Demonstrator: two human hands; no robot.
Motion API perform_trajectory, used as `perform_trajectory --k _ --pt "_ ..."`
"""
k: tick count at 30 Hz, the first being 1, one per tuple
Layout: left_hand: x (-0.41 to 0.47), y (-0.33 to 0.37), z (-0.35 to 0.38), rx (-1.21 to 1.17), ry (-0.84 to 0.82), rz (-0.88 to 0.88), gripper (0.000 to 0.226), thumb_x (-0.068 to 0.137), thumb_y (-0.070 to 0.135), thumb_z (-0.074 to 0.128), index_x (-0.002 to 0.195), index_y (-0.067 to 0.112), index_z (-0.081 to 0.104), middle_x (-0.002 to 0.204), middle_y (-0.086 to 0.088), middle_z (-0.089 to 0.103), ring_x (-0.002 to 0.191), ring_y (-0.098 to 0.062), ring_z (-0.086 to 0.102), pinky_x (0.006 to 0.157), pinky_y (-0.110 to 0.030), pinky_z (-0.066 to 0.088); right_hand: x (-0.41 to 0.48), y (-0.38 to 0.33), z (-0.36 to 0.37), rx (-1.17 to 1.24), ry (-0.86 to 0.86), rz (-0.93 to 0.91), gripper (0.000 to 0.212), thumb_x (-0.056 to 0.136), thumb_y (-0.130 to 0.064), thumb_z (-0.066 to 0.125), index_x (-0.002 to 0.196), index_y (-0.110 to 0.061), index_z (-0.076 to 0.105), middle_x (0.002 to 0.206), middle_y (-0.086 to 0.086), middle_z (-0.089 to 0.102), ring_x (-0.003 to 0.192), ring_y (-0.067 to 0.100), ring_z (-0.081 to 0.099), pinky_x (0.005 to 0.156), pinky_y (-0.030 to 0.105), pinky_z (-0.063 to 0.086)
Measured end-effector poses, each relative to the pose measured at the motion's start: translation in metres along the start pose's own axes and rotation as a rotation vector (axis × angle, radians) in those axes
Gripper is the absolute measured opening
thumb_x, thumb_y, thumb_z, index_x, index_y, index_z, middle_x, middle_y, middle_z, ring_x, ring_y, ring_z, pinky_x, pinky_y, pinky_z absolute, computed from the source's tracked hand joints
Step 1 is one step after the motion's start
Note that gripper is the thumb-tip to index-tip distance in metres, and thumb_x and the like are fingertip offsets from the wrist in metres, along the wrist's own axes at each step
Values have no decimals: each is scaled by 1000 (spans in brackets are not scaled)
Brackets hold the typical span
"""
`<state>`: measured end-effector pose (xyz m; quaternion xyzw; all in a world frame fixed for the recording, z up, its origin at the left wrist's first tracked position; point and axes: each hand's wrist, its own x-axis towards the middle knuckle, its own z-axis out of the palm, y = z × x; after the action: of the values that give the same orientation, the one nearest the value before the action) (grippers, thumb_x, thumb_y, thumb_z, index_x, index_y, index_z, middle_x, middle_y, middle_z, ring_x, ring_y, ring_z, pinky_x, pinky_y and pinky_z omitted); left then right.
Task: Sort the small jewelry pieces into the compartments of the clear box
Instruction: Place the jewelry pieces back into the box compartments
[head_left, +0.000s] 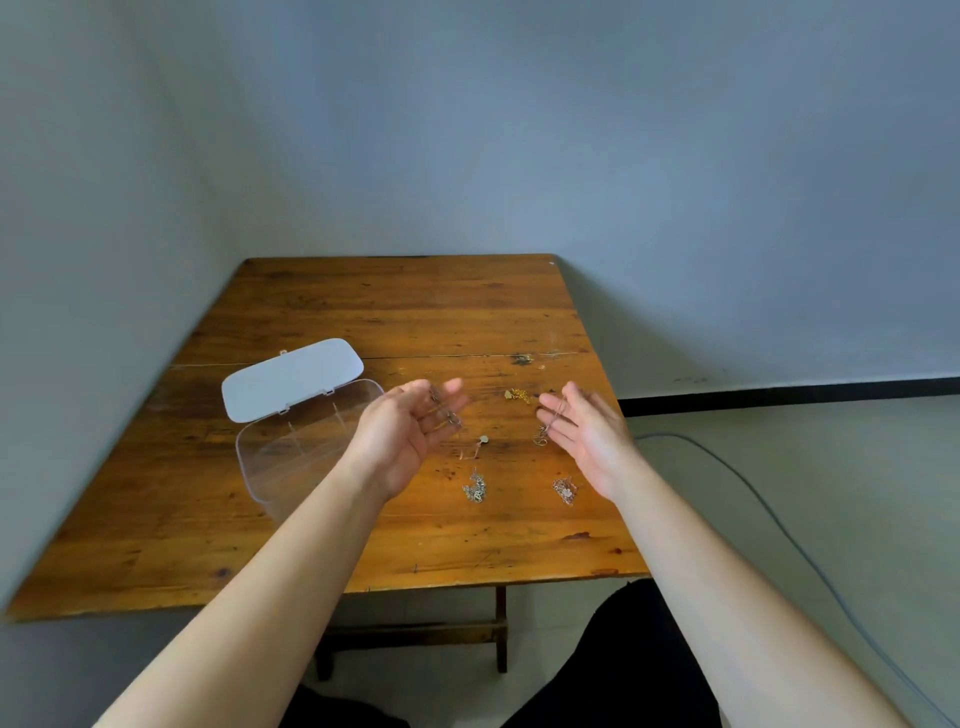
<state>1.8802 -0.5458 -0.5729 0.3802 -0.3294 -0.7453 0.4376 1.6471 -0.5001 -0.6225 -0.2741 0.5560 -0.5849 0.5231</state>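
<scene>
A bare grey wall stands behind a worn wooden counter (363, 312). The clear box (291, 457) sits open just left of the left hand (410, 431), its white lid (291, 376) tipped back, its compartments apparently empty. Both hands hover palm-up with fingers loosely spread. A thin chain (445, 410) lies across the left fingers, and another chain (557, 415) hangs from the right hand (587, 431); neither is pinched. With nothing gripped, either chain could slide off and tangle with the pieces below. I count five pieces on the counter between and beneath the hands: one gold (518, 395), four silvery, plus the two chains.
</scene>
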Motion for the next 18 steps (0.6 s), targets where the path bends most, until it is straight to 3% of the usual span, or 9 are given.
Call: perform_trajectory --k 3,8,13,18 --pt "-5 23 -8 -84 11 15 15 105 15 35 103 12 49 117 -16 71 112 -30 67 97 -47 50 -4 -14 15 158 -33 27 30 104 -32 49 127 -13 49 110 7 76 104 23 72 100 42 48" --pt "-16 72 -21 -158 24 122 21 105 15 34 123 9 43 122 -11 69 112 -24 67 101 -44 49 -7 -44 52 305 -56 51 20 103 -30 53 116 -15 55 108 7 72 104 21 71 98 39 51" --pt "-33 125 -38 -245 -3 209 20 104 13 35 115 5 50 114 -10 73 111 -24 68 94 -43 53 -8 -76 97 423 -149 57 12 103 -26 52 106 -16 59 105 7 70 103 21 69 88 36 55" --pt "-43 154 -58 -255 63 264 21 104 11 35 100 3 54 111 -12 73 108 -26 69 96 -44 52 -9 -100 149 437 -254 48 11 105 -23 48 105 -15 56 111 11 72 105 24 70 94 38 53"
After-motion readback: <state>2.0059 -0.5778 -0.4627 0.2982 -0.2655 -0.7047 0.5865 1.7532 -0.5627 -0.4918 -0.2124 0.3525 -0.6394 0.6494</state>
